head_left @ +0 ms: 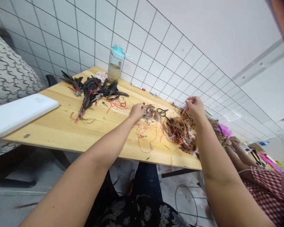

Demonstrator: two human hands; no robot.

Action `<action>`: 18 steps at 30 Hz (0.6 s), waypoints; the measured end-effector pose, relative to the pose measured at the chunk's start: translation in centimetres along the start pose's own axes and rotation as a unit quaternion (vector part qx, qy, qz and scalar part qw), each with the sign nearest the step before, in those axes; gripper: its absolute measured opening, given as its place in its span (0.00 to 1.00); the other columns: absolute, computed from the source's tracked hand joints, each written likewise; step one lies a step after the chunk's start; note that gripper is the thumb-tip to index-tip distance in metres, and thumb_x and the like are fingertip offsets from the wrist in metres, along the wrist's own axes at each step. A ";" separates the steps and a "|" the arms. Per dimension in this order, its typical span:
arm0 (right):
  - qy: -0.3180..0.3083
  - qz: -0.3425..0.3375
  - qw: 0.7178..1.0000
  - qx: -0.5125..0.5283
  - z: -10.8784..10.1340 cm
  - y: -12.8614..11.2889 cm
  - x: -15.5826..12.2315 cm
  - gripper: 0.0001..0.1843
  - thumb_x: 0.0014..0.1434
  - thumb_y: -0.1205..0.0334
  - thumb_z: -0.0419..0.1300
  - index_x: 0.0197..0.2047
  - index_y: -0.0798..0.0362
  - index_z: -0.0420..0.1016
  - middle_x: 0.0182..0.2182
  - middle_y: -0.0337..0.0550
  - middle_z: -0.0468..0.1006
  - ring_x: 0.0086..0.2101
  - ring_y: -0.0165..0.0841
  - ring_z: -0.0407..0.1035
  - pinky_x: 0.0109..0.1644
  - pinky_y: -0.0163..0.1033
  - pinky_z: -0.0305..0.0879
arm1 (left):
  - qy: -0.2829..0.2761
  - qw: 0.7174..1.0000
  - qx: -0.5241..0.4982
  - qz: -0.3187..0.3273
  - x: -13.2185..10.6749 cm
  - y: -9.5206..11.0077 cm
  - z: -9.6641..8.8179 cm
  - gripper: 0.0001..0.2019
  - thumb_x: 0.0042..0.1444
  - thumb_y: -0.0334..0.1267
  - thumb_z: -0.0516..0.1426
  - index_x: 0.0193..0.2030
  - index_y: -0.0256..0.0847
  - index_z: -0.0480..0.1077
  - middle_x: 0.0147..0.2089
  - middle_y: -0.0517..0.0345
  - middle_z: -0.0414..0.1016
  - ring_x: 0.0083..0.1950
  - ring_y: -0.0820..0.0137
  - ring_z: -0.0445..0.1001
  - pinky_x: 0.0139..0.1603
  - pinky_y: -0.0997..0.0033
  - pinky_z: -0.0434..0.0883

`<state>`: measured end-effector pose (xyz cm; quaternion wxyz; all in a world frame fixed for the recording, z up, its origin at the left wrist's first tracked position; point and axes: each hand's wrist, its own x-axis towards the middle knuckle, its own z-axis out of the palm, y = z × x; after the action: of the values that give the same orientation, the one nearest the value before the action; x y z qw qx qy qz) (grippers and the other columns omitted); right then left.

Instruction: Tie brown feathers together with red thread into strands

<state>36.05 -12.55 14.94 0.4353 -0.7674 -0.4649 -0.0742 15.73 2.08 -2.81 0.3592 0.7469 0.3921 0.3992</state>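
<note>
My left hand [137,112] is closed in a pinch at the left edge of a small pile of brown feathers [152,115]; what sits between its fingers is hidden. Raised over a larger heap of brown feathers [178,127], my right hand [195,106] pinches a thin red string [185,110] that hangs downward. Black-handled scissors [162,112] lie between the two piles. Loose red strings [144,135] curl across the wooden table [104,132] in front of my left hand.
Dark feather bundles [92,90] tied in red lie at the left. Behind them stands a bottle [115,64] with a turquoise lid. A white device [23,113] juts over the left edge. A red-and-white marker [138,87] lies near the grid wall. At right, another person's hands [230,141] work.
</note>
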 end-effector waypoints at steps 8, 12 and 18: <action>0.040 0.033 0.957 -0.287 2.9 3.9 2.4 0.15 0.58 0.64 0.55 0.49 0.52 0.68 0.48 0.51 0.69 0.42 0.38 0.66 0.46 0.44 0.61 | -0.003 1.000 -0.010 -0.023 0.0 -0.3 -0.1 0.05 0.54 0.37 0.56 0.28 0.41 0.69 0.32 0.55 0.76 0.35 0.67 0.70 0.38 0.70 0.62; 0.071 -0.045 0.939 -0.333 4.0 4.6 2.6 0.25 0.58 0.64 0.57 0.59 0.52 0.63 0.55 0.56 0.62 0.50 0.42 0.60 0.49 0.45 0.58 | 0.014 0.999 -0.018 -0.044 0.1 -0.8 -0.4 0.06 0.54 0.37 0.55 0.28 0.41 0.68 0.31 0.56 0.74 0.34 0.68 0.69 0.38 0.70 0.62; -0.010 -0.205 0.907 -0.369 5.1 6.5 0.0 0.17 0.63 0.66 0.49 0.52 0.60 0.70 0.48 0.61 0.67 0.50 0.46 0.57 0.54 0.50 0.53 | 0.061 0.997 -0.021 -0.043 0.5 -1.4 -0.3 0.06 0.54 0.38 0.55 0.29 0.41 0.67 0.30 0.59 0.71 0.34 0.70 0.68 0.38 0.72 0.61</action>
<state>39.64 -9.96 7.93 0.0918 -0.7620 -0.5553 -0.3202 15.23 3.24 -3.69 0.3670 0.6959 0.4365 0.4365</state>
